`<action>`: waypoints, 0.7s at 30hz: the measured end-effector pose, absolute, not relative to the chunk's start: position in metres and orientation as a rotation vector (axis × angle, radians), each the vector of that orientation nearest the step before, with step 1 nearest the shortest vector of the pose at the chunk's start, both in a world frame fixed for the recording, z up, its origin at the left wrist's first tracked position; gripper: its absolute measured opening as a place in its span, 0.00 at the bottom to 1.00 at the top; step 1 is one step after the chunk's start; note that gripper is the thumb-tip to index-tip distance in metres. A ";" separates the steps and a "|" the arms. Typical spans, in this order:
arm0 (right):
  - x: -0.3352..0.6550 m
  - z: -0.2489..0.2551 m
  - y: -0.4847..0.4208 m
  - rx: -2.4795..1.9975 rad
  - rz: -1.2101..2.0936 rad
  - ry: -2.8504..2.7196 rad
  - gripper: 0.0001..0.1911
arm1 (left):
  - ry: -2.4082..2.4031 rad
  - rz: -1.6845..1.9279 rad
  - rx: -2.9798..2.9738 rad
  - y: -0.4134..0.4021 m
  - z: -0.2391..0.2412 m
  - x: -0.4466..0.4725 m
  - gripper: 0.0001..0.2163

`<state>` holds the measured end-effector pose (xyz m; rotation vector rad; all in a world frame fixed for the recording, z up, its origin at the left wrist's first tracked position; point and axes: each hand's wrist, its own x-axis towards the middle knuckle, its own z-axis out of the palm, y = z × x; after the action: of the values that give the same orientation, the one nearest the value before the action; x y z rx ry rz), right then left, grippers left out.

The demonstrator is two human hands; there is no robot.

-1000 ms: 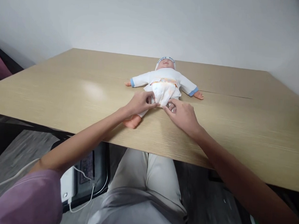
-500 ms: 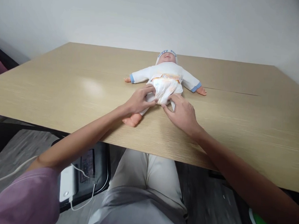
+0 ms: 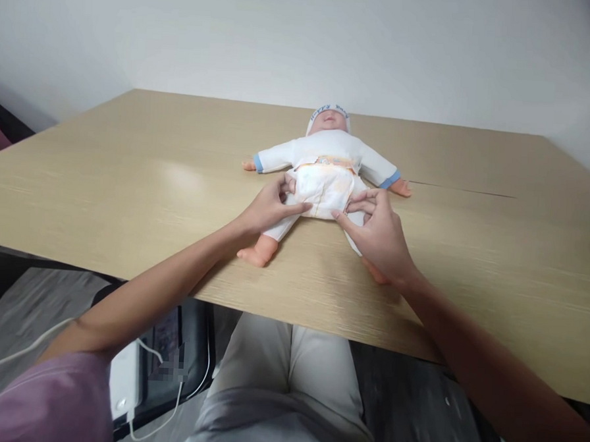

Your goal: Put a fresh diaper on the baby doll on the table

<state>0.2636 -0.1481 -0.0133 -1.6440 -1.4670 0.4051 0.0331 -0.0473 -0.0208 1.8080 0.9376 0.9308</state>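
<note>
A baby doll [image 3: 328, 153] lies on its back on the wooden table [image 3: 129, 173], head away from me, in a white top with blue cuffs and a white cap. A white diaper [image 3: 324, 186] covers its middle. My left hand [image 3: 271, 206] rests at the diaper's left edge by the doll's hip, fingers pinching the fabric. My right hand [image 3: 378, 235] lies over the doll's other leg, its fingertips pinching the diaper's right edge. One bare doll foot [image 3: 253, 255] sticks out below my left wrist.
The table's near edge runs across just above my lap. A seam [image 3: 465, 190] crosses the tabletop at the right. Under the table at the left sit a dark device [image 3: 179, 353] and a white box with cables [image 3: 123, 383]. A plain wall stands behind.
Both hands have moved apart from the diaper's lower middle to its two sides. The right hand now covers the doll's leg. The view has shifted slightly.
</note>
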 end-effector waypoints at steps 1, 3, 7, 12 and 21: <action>0.264 -0.013 -0.150 -1.658 0.429 -1.437 0.21 | 0.972 0.946 1.749 -0.049 -0.021 0.033 0.24; 0.265 -0.012 -0.152 -1.684 0.469 -1.399 0.20 | 1.034 0.957 1.660 -0.052 -0.022 0.033 0.26; 0.266 -0.009 -0.153 -1.671 0.507 -1.434 0.15 | 1.055 0.886 1.699 -0.058 -0.017 0.031 0.25; 0.264 -0.006 -0.145 -1.673 0.503 -1.546 0.14 | 1.038 0.799 1.689 -0.055 -0.006 0.033 0.21; 0.259 -0.009 -0.143 -1.702 0.569 -1.511 0.19 | 1.124 0.842 1.600 -0.061 -0.014 0.027 0.27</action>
<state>0.2593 -0.1435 -0.0089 -1.7019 -1.5108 0.5688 0.0266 -0.0615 -0.0135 1.5997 1.1242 0.8422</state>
